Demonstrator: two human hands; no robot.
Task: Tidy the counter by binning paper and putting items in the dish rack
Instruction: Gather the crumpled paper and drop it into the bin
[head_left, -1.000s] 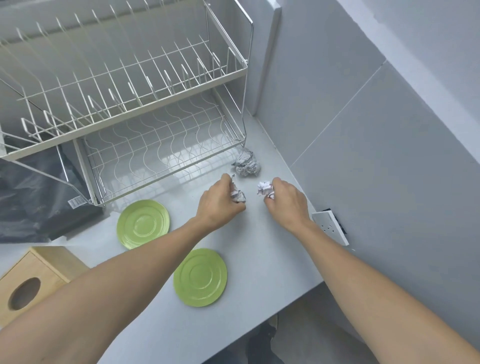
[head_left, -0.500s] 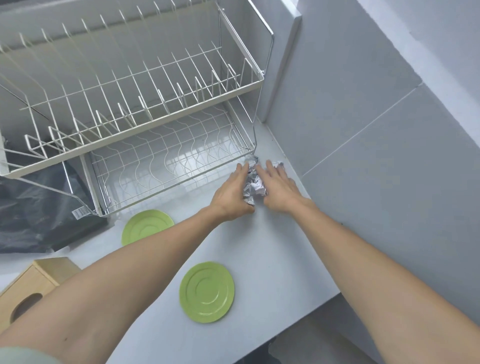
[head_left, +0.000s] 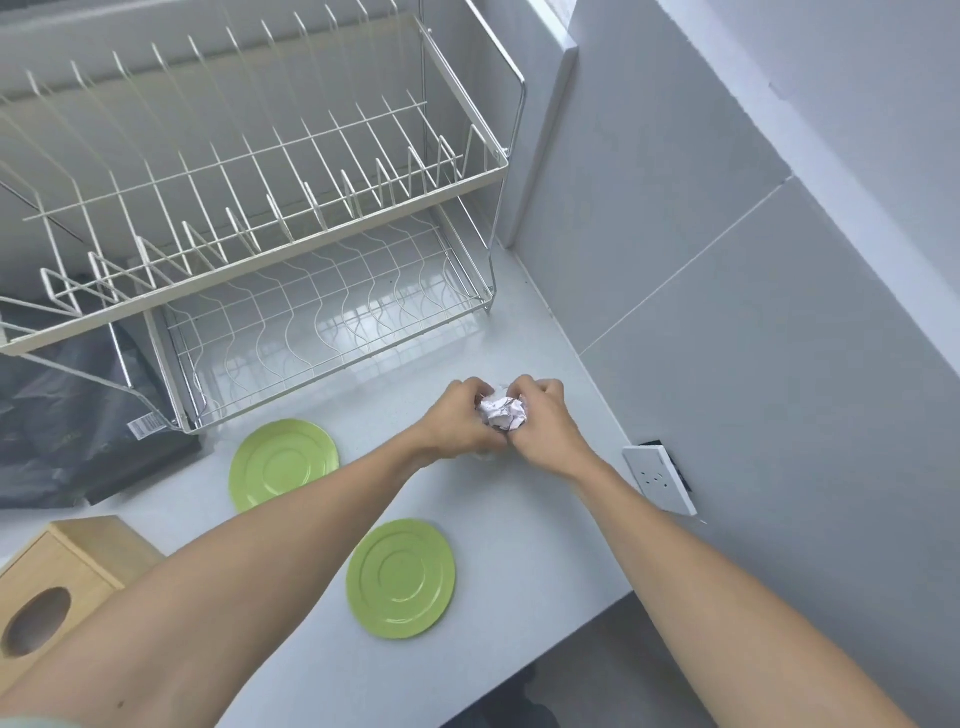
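Note:
A ball of crumpled white paper (head_left: 503, 412) is pressed between my left hand (head_left: 457, 422) and my right hand (head_left: 545, 426), just above the grey counter (head_left: 519, 519) in front of the dish rack. Both hands curl around it, fingers touching. Two green plates lie flat on the counter: one (head_left: 283, 464) near the rack's front corner, partly behind my left forearm, the other (head_left: 401, 577) nearer the counter's front edge. The two-tier white wire dish rack (head_left: 291, 249) stands at the back with nothing in it.
A wooden box with a round hole (head_left: 57, 592) sits at the front left. A black plastic bag (head_left: 62, 415) lies left of the rack. A white wall socket (head_left: 658, 478) is on the tiled wall at the right, by the counter's edge.
Both hands reached to the paper near the rack's corner, gathered the separate crumpled pieces together, then drew back toward me holding them as one ball.

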